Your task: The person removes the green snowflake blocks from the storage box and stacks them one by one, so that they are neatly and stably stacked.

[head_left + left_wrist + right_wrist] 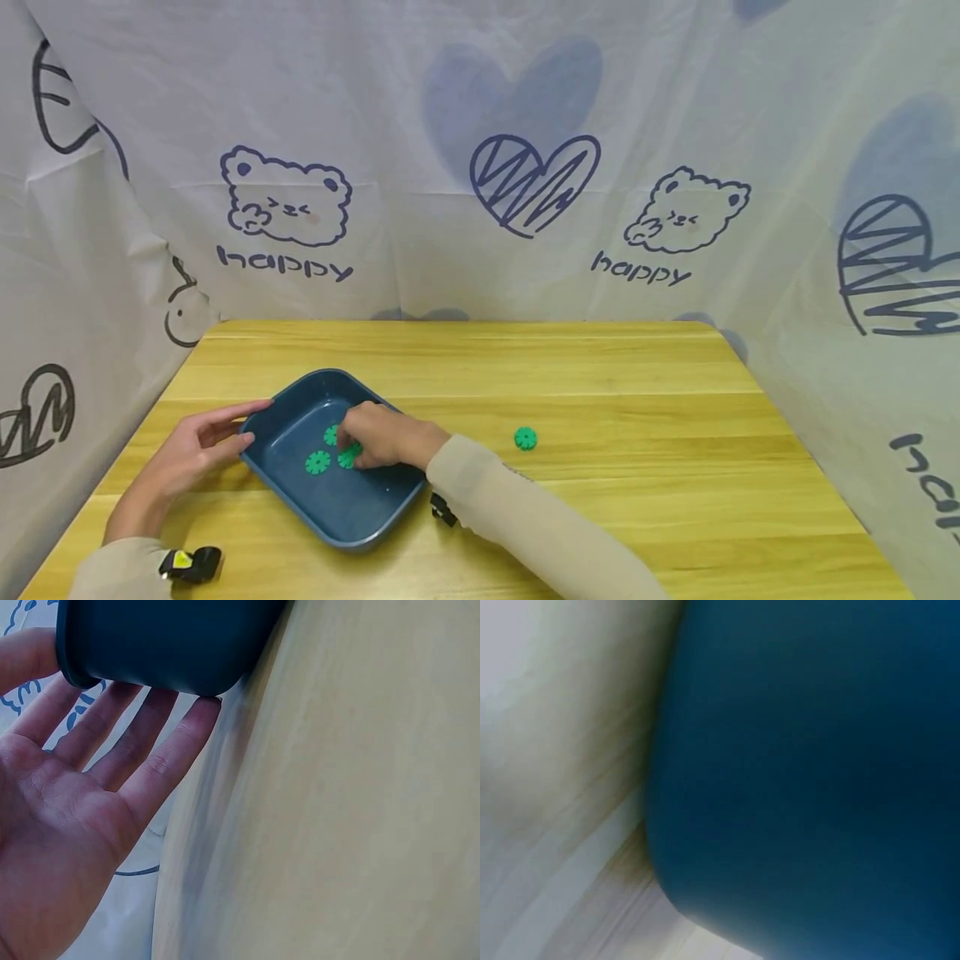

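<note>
A dark blue plastic bin sits on the wooden table, turned at an angle. My left hand is at its left corner, fairly straight fingers against the outer wall and the thumb by the rim. Over the bin's right side reaches my right hand, its bent fingers pinching a green notched disc low inside. Two more such discs, a near one and a partly covered one, lie on the bin's floor. The bin's wall fills most of the right wrist view, where no fingers show.
Another green notched disc lies on the wooden table, right of the bin. White cloth printed with bears and hearts hangs behind the table and along both sides.
</note>
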Tool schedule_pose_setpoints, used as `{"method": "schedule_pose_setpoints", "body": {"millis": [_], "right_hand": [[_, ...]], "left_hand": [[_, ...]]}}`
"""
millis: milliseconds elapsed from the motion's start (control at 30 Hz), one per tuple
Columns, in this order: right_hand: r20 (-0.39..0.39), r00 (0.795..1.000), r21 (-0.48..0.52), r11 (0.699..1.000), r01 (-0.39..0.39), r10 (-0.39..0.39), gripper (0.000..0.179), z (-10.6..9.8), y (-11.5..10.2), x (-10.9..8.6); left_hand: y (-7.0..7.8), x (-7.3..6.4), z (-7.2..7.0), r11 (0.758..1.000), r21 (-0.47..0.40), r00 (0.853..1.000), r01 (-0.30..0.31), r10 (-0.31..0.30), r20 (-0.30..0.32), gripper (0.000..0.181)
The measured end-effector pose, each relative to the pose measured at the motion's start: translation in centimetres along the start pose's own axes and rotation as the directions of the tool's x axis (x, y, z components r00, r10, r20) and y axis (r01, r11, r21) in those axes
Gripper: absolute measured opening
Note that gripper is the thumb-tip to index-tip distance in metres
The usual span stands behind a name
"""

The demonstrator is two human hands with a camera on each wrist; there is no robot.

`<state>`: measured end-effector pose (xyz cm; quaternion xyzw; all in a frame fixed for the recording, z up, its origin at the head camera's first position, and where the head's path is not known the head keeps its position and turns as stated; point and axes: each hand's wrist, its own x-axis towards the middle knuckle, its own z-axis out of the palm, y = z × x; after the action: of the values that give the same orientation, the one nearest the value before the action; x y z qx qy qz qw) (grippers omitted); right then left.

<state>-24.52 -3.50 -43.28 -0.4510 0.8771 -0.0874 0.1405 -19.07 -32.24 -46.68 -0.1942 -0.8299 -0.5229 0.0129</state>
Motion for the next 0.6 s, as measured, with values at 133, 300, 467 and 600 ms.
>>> {"method": "schedule_pose_setpoints", "body": {"millis": [133, 300, 467, 600], "right_hand": [[0.011, 1.000, 0.032, 0.999, 0.025, -0.026, 0.031, -0.3, 0.0, -0.3], [-0.006, 0.996, 0.078, 0.993, 0.084, -0.084, 0.028, -1.1, 0.0, -0.9], [-0.055, 0.990, 0.096, 0.986, 0.138, -0.133, 0.027, -1.8, 0.4, -1.8], [-0.074, 0.990, 0.132, 0.983, 0.129, -0.120, 0.029, -2.6, 1.0, -3.1]], "left_hand": [[0.0, -0.1, 0.1, 1.000, -0.004, 1.000, 0.002, -0.002, 0.002, 0.045], [0.0, -0.1, 0.1, 1.000, -0.006, 1.000, -0.010, 0.010, -0.001, 0.045], [0.0, -0.1, 0.1, 1.000, -0.017, 1.000, -0.001, 0.001, -0.002, 0.045], [-0.1, -0.1, 0.1, 1.000, -0.018, 1.000, 0.007, -0.008, -0.005, 0.045]]}}
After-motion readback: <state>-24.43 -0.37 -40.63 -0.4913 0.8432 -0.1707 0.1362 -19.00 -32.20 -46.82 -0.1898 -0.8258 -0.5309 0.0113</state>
